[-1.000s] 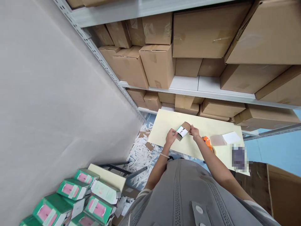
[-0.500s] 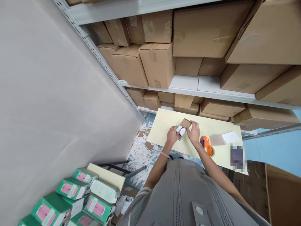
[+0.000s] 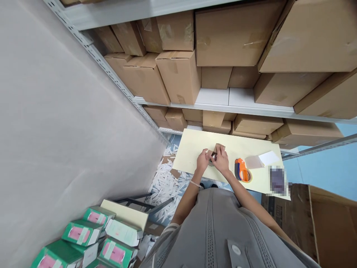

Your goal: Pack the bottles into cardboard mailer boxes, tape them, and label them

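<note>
A small cardboard box (image 3: 210, 153) with raised brown flaps is between my two hands over the pale yellow table (image 3: 189, 145). Something dark shows in its opening; I cannot make out what it is. My left hand (image 3: 202, 161) grips the box's left side, thumb and fingers closed against it. From the right, my right hand (image 3: 221, 161) bends over the box, fingers curled on its flap and thumb at the opening. Just right of that hand lies an orange tape dispenser (image 3: 242, 170) with a roll of tape.
A white sheet (image 3: 268, 158) and a blurred dark item (image 3: 278, 181) lie at the table's right. Shelves of cardboard boxes (image 3: 178, 76) rise behind. Green boxes (image 3: 80, 232) are piled lower left, paper strips (image 3: 164, 182) cover the floor, and a large open carton (image 3: 331, 223) stands right.
My right hand has moved left from the box's far edge onto its opening. White inner flaps seen before are now out of sight, and a dark opening shows. The view has shifted slightly.
</note>
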Available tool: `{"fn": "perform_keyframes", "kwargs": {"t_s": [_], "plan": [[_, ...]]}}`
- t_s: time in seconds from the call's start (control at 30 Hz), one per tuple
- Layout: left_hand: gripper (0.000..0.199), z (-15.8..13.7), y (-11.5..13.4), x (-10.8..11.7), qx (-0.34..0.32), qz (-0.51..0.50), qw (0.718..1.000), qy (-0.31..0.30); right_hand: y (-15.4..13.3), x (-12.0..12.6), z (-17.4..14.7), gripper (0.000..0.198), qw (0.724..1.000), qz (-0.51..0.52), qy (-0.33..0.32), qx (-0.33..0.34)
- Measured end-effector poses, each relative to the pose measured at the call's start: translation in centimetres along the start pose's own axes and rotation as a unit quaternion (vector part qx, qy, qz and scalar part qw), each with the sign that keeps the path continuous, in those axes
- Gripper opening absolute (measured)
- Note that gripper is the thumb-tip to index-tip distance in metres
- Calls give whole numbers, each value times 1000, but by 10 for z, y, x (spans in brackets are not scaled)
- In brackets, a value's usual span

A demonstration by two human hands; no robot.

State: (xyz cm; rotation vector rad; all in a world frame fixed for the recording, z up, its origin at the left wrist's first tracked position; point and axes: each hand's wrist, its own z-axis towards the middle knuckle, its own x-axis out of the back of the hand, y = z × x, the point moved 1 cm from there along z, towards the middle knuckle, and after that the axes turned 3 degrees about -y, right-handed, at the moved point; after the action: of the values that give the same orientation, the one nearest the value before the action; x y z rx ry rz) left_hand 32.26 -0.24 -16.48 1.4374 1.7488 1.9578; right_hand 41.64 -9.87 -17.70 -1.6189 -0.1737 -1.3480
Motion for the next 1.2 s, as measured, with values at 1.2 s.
{"fn": "perform_keyframes", "kwargs": {"t_s": [1.2], "plan": [[54, -9, 0, 3, -140, 216, 966, -20, 28, 2, -11, 59, 994, 22, -65, 88]]}}
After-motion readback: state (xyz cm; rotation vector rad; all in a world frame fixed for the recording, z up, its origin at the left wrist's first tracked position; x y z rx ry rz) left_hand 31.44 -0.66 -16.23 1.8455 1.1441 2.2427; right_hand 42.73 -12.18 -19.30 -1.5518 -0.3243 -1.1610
